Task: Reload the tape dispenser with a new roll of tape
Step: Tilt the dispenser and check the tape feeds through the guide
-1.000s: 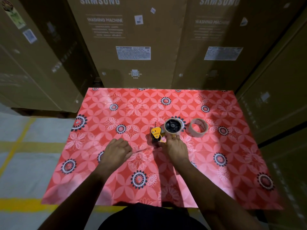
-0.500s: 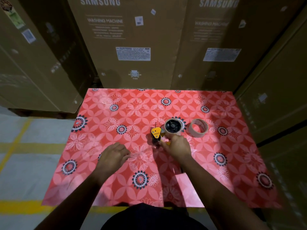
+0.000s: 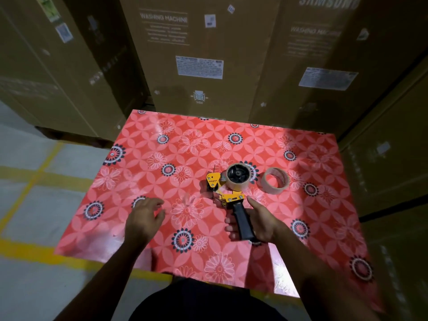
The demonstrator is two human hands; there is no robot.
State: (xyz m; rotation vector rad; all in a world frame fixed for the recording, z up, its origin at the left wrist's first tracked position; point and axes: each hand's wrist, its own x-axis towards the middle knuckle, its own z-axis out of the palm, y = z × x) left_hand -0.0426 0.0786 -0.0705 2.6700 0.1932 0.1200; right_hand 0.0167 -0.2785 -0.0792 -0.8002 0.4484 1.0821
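Table [image 3: 143,218] with red floral cover, hemmed at rear and right by tall cardboard cartons [image 3: 199,52] marked "WASHING MACHINE"; grey floor [image 3: 30,205] with yellow lines at left. Tape dispenser [image 3: 228,188] right of table centre, roll mounted; loose tape roll [image 3: 276,180] just beside it. Right hand [image 3: 257,220] grip wrapped round the black handle; left hand [image 3: 144,215] spread, holding nothing.

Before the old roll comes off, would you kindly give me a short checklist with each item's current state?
1. Right hand grips the dispenser by its black handle: ok.
2. Left hand free, holding nothing: ok.
3. Spare tape roll lies flat on the table, right of the dispenser: ok.
4. Roll on the hub nearly used up: cannot tell.
5. Cutter blade clear of fingers: cannot tell.
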